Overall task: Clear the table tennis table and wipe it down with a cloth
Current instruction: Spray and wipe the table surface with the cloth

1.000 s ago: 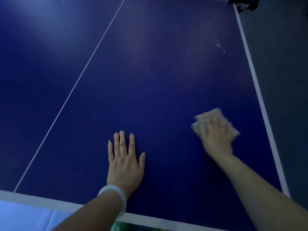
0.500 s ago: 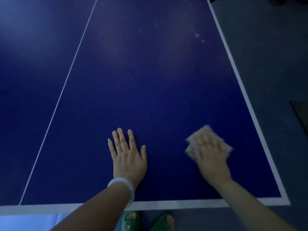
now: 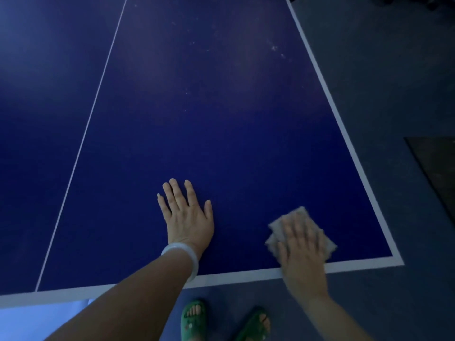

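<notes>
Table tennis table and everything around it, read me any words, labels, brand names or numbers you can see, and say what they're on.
None. The table carries only white lines; the cloth, the bracelet and the green sandals show no print.

The scene is dim, with a cold blue cast over everything. A faint glow lies on the far left of the desk [image 3: 221, 119], and a pale bright patch shows at the near left corner. The right hand [image 3: 301, 252] and the cloth [image 3: 299, 215] are smeared by motion blur; the left hand [image 3: 188, 217] is sharp. The desk's white lines splay outward, wide-angle style.
</notes>
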The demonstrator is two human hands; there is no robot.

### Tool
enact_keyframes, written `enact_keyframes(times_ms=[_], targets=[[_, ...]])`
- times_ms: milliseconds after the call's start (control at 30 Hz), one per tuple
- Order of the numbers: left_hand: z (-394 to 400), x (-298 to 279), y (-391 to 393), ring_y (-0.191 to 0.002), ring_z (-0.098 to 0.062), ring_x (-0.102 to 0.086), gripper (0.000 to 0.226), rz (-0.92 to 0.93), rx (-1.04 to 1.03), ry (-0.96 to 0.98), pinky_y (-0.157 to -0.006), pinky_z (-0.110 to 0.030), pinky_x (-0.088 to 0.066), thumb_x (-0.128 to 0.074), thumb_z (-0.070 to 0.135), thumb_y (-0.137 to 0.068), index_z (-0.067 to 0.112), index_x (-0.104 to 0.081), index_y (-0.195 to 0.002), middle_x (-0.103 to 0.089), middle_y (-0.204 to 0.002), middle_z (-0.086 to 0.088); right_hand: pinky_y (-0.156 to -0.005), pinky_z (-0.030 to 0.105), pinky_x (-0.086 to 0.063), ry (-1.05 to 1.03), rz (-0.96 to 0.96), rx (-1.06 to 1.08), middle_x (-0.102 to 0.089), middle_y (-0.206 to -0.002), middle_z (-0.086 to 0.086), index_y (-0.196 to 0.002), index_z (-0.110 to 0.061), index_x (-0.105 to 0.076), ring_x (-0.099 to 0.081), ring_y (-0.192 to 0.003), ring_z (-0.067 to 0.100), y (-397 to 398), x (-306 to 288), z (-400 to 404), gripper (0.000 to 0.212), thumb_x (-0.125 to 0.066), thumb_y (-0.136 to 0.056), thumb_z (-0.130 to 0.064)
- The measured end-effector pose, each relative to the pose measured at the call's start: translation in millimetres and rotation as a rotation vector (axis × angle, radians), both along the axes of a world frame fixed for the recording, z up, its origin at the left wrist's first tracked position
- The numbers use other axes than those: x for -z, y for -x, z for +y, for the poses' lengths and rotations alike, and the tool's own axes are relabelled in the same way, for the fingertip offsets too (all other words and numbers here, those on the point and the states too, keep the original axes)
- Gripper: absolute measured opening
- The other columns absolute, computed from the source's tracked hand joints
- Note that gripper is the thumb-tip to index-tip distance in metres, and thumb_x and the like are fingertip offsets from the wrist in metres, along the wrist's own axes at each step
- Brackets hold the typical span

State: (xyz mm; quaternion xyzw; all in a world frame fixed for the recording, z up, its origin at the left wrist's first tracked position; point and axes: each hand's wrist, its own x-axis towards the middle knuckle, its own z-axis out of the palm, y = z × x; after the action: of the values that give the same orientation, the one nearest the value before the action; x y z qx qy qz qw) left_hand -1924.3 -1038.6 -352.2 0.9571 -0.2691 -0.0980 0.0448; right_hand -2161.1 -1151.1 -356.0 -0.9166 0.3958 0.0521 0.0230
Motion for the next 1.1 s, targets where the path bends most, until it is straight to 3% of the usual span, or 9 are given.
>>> enact_keyframes(times_ms=[100, 200, 400, 500, 600, 700, 800, 967, 1100], targets=[[0, 2, 0, -0.147, -0.035, 0.016, 0.074, -0.004, -0.005, 0.018, -0.119, -0.053, 0.008, -0.008, 0.056, -0.095, 0.011, 0.0, -0.154, 0.009, -0.16, -0.021, -0.119, 0.057, -0.007, -0.016, 0.007, 0.235, -0.002, -0.163, 0.005, -0.156, -0.02, -0.008, -0.003, -0.151, 0.025, 29, -5, -27, 0.067, 0.006, -0.098, -0.05], [0, 3, 0, -0.148, -0.034, 0.014, 0.075, -0.02, -0.009, 0.02, -0.119, -0.052, 0.008, -0.01, 0.057, -0.095, 0.011, -0.002, -0.154, 0.007, -0.16, -0.021, -0.12, 0.054, -0.001, -0.034, -0.014, 0.245, -0.002, -0.163, 0.004, -0.155, -0.023, -0.003, -0.002, -0.151, 0.024, 32, -8, -33, 0.07, 0.016, -0.094, -0.053], [-2, -1, 0, -0.148, -0.033, 0.01, 0.074, -0.009, -0.037, 0.014, -0.12, -0.05, 0.006, -0.022, 0.055, -0.097, 0.011, -0.006, -0.155, 0.004, -0.161, -0.019, -0.119, 0.056, -0.007, -0.037, -0.049, 0.203, -0.008, -0.163, 0.007, -0.155, -0.019, -0.014, -0.006, -0.151, 0.027, 37, -7, -42, 0.067, 0.008, -0.098, -0.047], [-15, -13, 17, -0.148, -0.036, 0.004, 0.07, -0.06, 0.009, 0.001, -0.121, -0.05, 0.001, -0.03, 0.047, -0.1, 0.009, -0.011, -0.155, -0.001, -0.161, -0.019, -0.119, 0.056, -0.009, -0.051, -0.086, 0.126, -0.008, -0.163, 0.007, -0.156, -0.019, -0.014, -0.005, -0.151, 0.027, 43, -6, -55, 0.065, 0.003, -0.099, -0.046], [-51, -22, 69, -0.149, -0.032, 0.004, 0.068, -0.061, 0.046, 0.071, -0.121, -0.045, 0.002, -0.028, 0.046, -0.1, 0.01, -0.009, -0.155, -0.001, -0.161, -0.018, -0.118, 0.056, -0.013, -0.052, -0.117, -0.004, -0.01, -0.163, 0.005, -0.155, -0.019, -0.017, -0.006, -0.151, 0.026, 55, -6, -71, 0.06, -0.014, -0.101, -0.044], [-94, -16, 134, -0.149, -0.032, 0.009, 0.07, 0.04, -0.138, 0.075, -0.121, -0.047, 0.004, -0.019, 0.051, -0.1, 0.011, -0.002, -0.155, 0.006, -0.161, -0.018, -0.116, 0.057, -0.017, -0.056, -0.123, -0.179, -0.01, -0.164, 0.005, -0.155, -0.018, -0.021, -0.007, -0.151, 0.027, 78, -6, -94, 0.059, -0.024, -0.1, -0.04], [-117, -5, 170, -0.148, -0.031, 0.014, 0.072, 0.01, -0.265, 0.059, -0.12, -0.048, 0.009, -0.014, 0.052, -0.099, 0.009, 0.004, -0.154, 0.011, -0.161, -0.018, -0.115, 0.056, -0.021, -0.032, -0.136, -0.277, -0.014, -0.163, 0.004, -0.154, -0.017, -0.026, -0.013, -0.15, 0.027, 114, -5, -125, 0.059, -0.029, -0.099, -0.039], [-122, 2, 172, -0.148, -0.03, 0.017, 0.071, -0.026, -0.313, 0.024, -0.119, -0.049, 0.009, -0.004, 0.051, -0.096, 0.01, 0.009, -0.153, 0.015, -0.16, -0.016, -0.113, 0.056, -0.022, -0.073, -0.061, -0.474, -0.013, -0.163, 0.003, -0.155, -0.017, -0.023, -0.015, -0.15, 0.026, 142, -6, -173, 0.055, -0.019, -0.103, -0.037], [-123, 1, 173, -0.148, -0.029, 0.015, 0.07, -0.027, -0.311, 0.045, -0.12, -0.049, 0.009, -0.004, 0.05, -0.097, 0.01, 0.005, -0.154, 0.011, -0.161, -0.016, -0.115, 0.054, -0.018, -0.064, 0.018, -0.672, -0.007, -0.164, 0.005, -0.156, -0.016, -0.015, -0.008, -0.151, 0.026, 113, -8, -226, 0.055, -0.006, -0.105, -0.036]])
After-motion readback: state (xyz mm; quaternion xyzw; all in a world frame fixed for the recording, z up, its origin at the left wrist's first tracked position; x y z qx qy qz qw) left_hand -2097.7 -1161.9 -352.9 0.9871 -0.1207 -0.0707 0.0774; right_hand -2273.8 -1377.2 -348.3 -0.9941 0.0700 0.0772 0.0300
